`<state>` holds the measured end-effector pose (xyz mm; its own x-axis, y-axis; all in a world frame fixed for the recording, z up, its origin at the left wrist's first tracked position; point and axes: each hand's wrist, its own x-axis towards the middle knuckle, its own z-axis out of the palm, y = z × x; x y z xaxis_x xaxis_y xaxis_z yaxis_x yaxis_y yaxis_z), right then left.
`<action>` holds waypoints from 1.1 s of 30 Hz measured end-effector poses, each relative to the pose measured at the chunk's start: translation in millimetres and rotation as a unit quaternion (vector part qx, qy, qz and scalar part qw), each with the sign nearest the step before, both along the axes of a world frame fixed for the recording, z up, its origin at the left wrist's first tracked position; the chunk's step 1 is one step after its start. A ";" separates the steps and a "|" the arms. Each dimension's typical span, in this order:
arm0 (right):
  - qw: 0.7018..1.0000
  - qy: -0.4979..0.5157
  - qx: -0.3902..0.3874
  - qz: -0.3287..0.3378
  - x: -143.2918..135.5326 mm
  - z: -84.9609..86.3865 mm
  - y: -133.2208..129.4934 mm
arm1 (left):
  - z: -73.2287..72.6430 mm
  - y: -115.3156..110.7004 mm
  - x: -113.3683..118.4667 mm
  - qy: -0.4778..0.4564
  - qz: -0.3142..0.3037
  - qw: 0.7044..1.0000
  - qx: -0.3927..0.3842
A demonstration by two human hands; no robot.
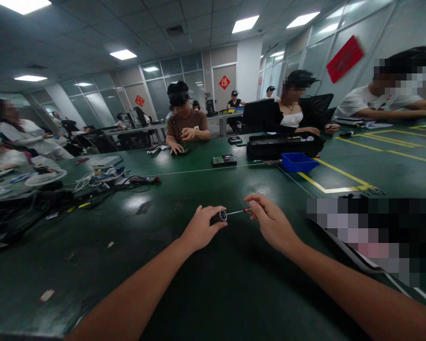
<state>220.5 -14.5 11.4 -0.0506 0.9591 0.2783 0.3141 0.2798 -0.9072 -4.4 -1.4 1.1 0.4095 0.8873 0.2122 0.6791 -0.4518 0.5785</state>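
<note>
My left hand (203, 226) is closed around a small black cylindrical part (218, 217) with a pale ring at its end, which faces right. Between the thumb and fingers of my right hand (270, 221) is a thin screwdriver (246, 210) with a reddish handle. Its metal shaft points left, and the tip reaches the ringed end of the black part. Whether the tip sits inside a screw cannot be made out. Both hands are just above the green tabletop (184, 189).
Ahead lie a circuit board device (224, 160), a blue bin (298, 162) and a long black tray (284, 148). Tangled cables (92, 189) cover the left side. A blurred-out item (372, 237) lies at right. Co-workers sit across the table, one in a brown shirt (187, 124).
</note>
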 end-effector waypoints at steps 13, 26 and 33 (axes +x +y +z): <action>0.960 0.255 -0.107 -0.031 1.6 -13.2 18.0 | 1.5 2.1 -0.5 0.021 0.009 0.999 0.025; 0.996 0.080 0.008 -0.026 -1.1 -4.3 6.4 | -2.5 3.2 0.9 0.026 0.001 1.000 0.016; 0.999 0.009 0.028 -0.029 -3.1 -0.8 1.5 | -5.0 2.4 2.2 0.051 -0.007 0.999 0.001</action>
